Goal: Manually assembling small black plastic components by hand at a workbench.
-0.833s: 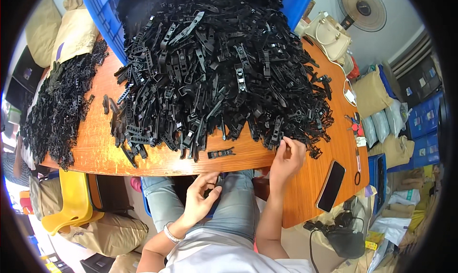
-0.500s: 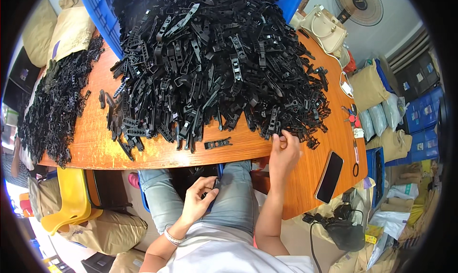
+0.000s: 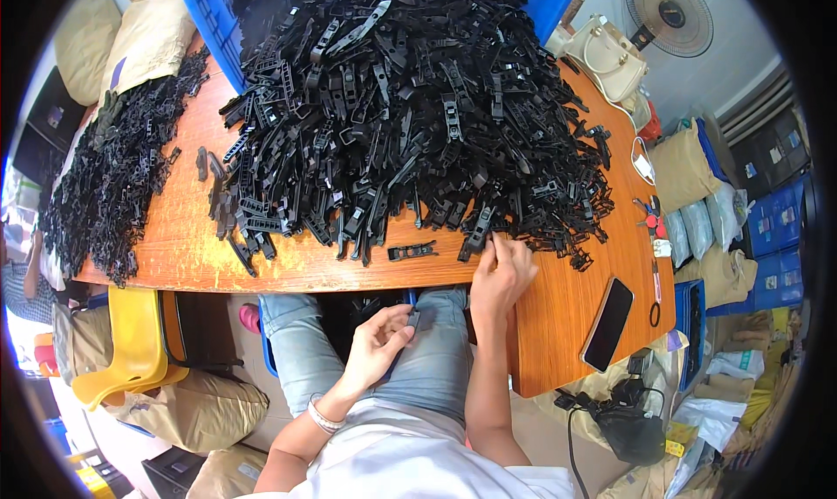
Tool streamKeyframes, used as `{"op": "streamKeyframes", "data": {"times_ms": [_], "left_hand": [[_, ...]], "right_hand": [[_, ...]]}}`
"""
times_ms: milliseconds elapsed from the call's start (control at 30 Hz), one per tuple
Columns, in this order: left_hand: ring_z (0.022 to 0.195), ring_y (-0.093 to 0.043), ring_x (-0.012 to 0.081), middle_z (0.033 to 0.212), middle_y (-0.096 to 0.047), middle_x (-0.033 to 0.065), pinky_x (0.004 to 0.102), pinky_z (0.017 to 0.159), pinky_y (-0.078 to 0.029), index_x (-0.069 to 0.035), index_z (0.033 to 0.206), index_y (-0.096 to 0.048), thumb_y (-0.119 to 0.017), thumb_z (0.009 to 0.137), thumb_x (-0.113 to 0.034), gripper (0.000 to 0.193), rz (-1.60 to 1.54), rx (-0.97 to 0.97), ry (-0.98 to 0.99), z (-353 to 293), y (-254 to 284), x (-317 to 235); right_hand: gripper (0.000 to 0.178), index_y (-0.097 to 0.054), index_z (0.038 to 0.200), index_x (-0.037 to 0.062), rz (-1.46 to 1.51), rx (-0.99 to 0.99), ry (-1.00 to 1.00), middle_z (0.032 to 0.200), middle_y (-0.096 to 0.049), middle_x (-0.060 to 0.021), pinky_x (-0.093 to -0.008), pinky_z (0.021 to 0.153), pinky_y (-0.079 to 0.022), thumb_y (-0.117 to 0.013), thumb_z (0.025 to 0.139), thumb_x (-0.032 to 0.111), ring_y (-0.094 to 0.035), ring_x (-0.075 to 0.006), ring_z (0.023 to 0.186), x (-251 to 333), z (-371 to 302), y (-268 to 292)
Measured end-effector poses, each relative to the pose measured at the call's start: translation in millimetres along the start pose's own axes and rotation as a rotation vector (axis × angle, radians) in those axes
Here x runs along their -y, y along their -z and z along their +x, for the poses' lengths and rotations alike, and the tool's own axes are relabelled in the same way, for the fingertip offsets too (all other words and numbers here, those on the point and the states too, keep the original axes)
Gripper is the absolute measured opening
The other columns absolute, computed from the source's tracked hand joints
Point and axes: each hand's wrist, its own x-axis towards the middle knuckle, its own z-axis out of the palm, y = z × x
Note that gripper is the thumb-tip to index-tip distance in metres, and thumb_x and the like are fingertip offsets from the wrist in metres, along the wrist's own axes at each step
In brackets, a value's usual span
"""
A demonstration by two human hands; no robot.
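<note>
I have two hands in view, well apart from each other. My right hand (image 3: pixel 503 277) is at the near edge of the big heap of black parts (image 3: pixel 401 124) on the brown surface (image 3: pixel 340 278). Its fingertips are right by the low end of a black clip (image 3: pixel 479 227), which leans up and away from me; I can't tell if they pinch it. My left hand (image 3: pixel 380 340) is lower down, over the lap, with finger and thumb closed on a small dark piece (image 3: pixel 414 319). One loose clip (image 3: pixel 412 251) lies flat between the heap and the surface's edge, left of my right hand.
</note>
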Motion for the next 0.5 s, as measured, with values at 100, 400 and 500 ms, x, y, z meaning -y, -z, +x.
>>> {"op": "streamKeyframes", "data": {"times_ms": [100, 400, 500], "left_hand": [[0.075, -0.059, 0.0129, 0.087, -0.057, 0.0071, 0.0243, 0.067, -0.050, 0.007, 0.116, -0.049, -0.054, 0.084, 0.002, 0.032, -0.027, 0.010, 0.012, 5, -4, -1], [0.080, -0.061, 0.0202, 0.095, -0.059, 0.0131, 0.0292, 0.071, -0.051, 0.006, 0.120, -0.045, -0.051, 0.088, -0.004, 0.034, -0.157, 0.134, 0.131, 15, -16, -6], [0.088, -0.060, 0.0247, 0.102, -0.058, 0.0156, 0.0347, 0.078, -0.050, 0.005, 0.124, -0.042, -0.050, 0.089, -0.006, 0.037, -0.611, 0.299, 0.133, 24, -17, -12]], "right_hand": [[0.015, -0.065, 0.091, 0.0026, -0.080, 0.077, -0.030, 0.078, -0.051, -0.0047, -0.0380, 0.071, -0.033, -0.062, 0.076, 0.003, -0.051, -0.0220, 0.079, 5, 5, 20], [0.015, -0.062, 0.093, 0.0016, 0.032, -0.029, -0.121, 0.080, -0.056, -0.0067, -0.0298, 0.070, -0.039, -0.060, 0.078, 0.000, -0.053, -0.0160, 0.066, -15, 0, 31], [0.013, -0.062, 0.090, -0.0015, 0.563, 0.047, -0.227, 0.081, -0.057, -0.0070, -0.0246, 0.065, -0.042, -0.059, 0.078, -0.003, -0.054, -0.0130, 0.071, -4, 1, 47]]}}
